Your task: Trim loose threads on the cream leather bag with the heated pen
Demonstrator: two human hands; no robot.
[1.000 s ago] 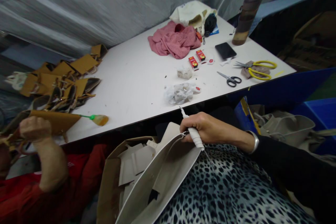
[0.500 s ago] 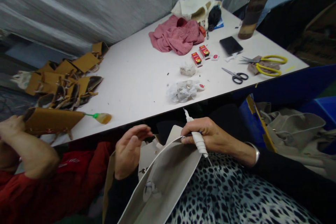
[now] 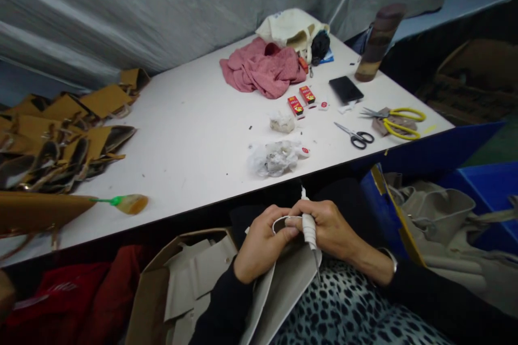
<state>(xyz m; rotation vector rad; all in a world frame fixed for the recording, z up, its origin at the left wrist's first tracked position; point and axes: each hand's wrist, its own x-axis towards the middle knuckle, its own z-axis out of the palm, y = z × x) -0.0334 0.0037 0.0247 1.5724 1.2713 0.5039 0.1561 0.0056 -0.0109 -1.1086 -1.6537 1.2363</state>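
Observation:
A beige leather-like piece (image 3: 283, 288) lies over my lap, its upper edge curled between both hands. My left hand (image 3: 265, 240) is closed on that edge, thumb pressed to it. Beside it, my right hand (image 3: 327, 226) pinches the same edge and also holds a white-wrapped tool (image 3: 309, 229), with a pale narrow tip upward and a thin metal shaft pointing down. Part of the piece's rim is hidden behind the fingers.
On the white table (image 3: 194, 135) are crumpled plastic (image 3: 275, 159), black scissors (image 3: 358, 137), yellow-handled scissors (image 3: 400, 121), a pink cloth (image 3: 265, 70) and a green-tipped bottle (image 3: 131, 204). Brown bags (image 3: 67, 129) stand left. A cardboard box (image 3: 151, 285) and blue bin (image 3: 390, 210) flank my lap.
My left hand has moved right and closed on the piece's edge, which is now curled. The view has shifted left-to-right, and the other person's arm has mostly left the picture.

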